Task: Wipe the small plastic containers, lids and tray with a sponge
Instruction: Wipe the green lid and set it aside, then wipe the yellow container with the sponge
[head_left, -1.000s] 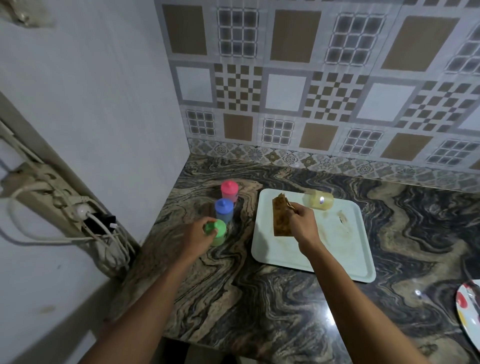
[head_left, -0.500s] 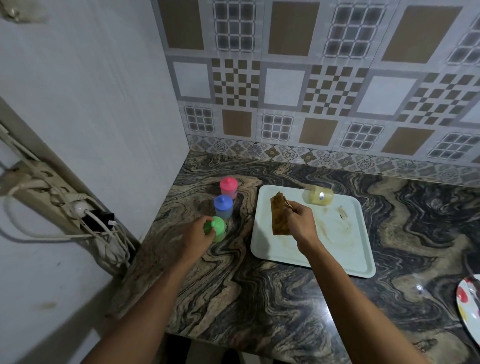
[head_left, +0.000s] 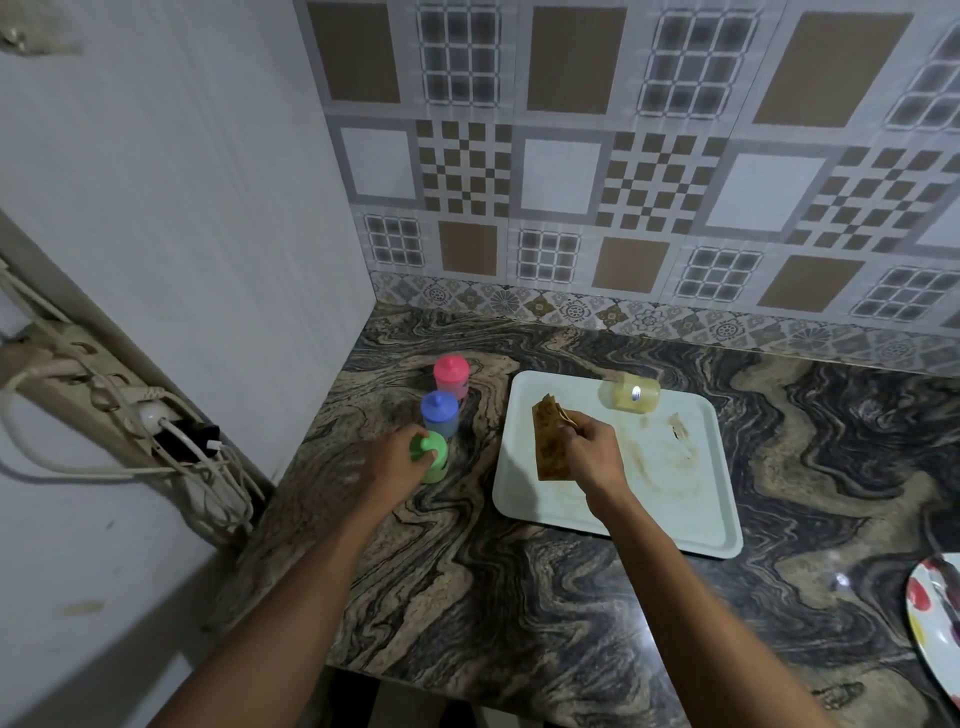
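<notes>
Three small lidded containers stand in a row on the marble counter left of the tray: pink (head_left: 451, 375) at the back, blue (head_left: 440, 413) in the middle, green (head_left: 432, 457) nearest. My left hand (head_left: 395, 462) grips the green container by its lid. My right hand (head_left: 592, 454) pinches a brown sponge (head_left: 549, 446) that hangs upright over the left part of the white tray (head_left: 675, 512). A yellowish clear container (head_left: 629, 394) lies on its side at the tray's back edge. Brown smears mark the tray's middle.
A white wall with a power strip and cables (head_left: 156, 431) closes the left side. The tiled backsplash (head_left: 623, 208) runs along the back. A patterned plate's edge (head_left: 935, 618) shows at the far right. The counter's front edge (head_left: 519, 696) is near me.
The view has shifted slightly. Both hands stay almost where they were, left on the green container and right holding the sponge over the tray.
</notes>
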